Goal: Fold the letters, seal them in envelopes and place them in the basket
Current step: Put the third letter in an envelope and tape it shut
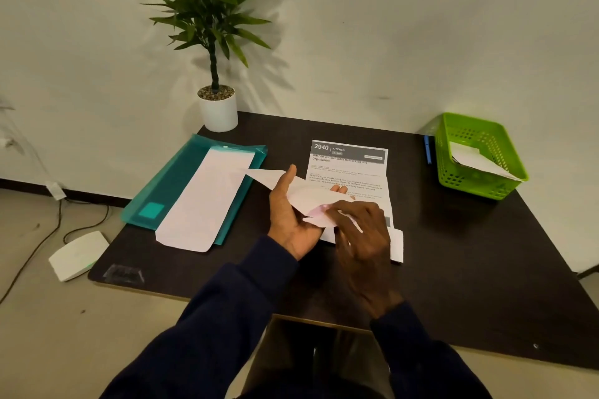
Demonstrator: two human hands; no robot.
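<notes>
Sealing step: both hands point(327, 214) clamped on envelope point(301, 193) above bench point(453, 253) centre. Next: press flap, carry to basket point(479, 185), far-right corner.

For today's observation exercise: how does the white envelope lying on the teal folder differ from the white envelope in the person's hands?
1. The envelope on the teal folder lies flat and untouched; the held envelope is lifted above the table, gripped by the left hand and the right hand.
2. The one on the folder shows its full long face; the held one is tilted, partly hidden by fingers.

Both are white, long and narrow.
</notes>
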